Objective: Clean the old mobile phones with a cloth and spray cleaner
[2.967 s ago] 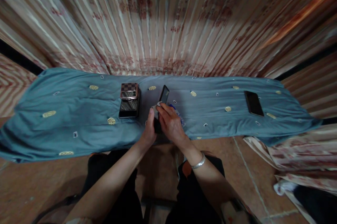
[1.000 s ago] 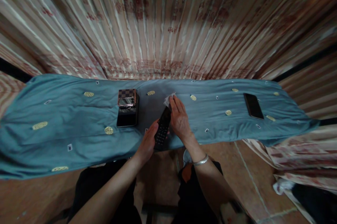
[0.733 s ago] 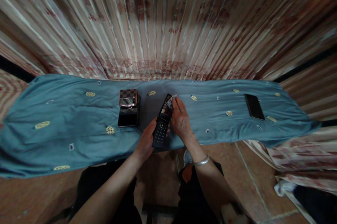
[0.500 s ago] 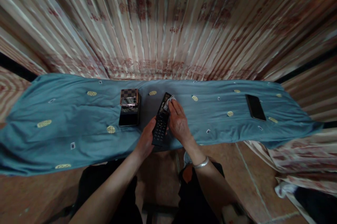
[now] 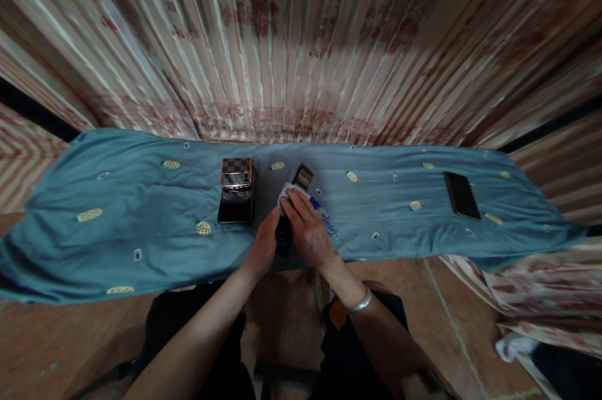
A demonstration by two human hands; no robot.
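Observation:
An unfolded black flip phone [image 5: 283,242] lies between my hands, its screen half [image 5: 303,177] pointing away from me. My left hand [image 5: 262,242] grips the keypad half from the left side. With bent fingers my right hand [image 5: 308,231] presses a white wipe [image 5: 286,189] onto the phone around the hinge, hiding part of the keys. A clear and blue plastic packet [image 5: 328,219] shows just right of my right hand; whether the hand touches it I cannot tell.
Left of my hands, a checkered folding phone [image 5: 236,169] rests on a black phone [image 5: 235,210]. Another black phone [image 5: 462,195] lies far right. A blue patterned cloth [image 5: 376,212] covers the narrow table, and a pleated curtain [image 5: 291,74] hangs behind it.
My right hand with the wipe has slid from the screen half down toward the hinge and keypad. The plastic packet has come into view beside it. The view has shifted slightly.

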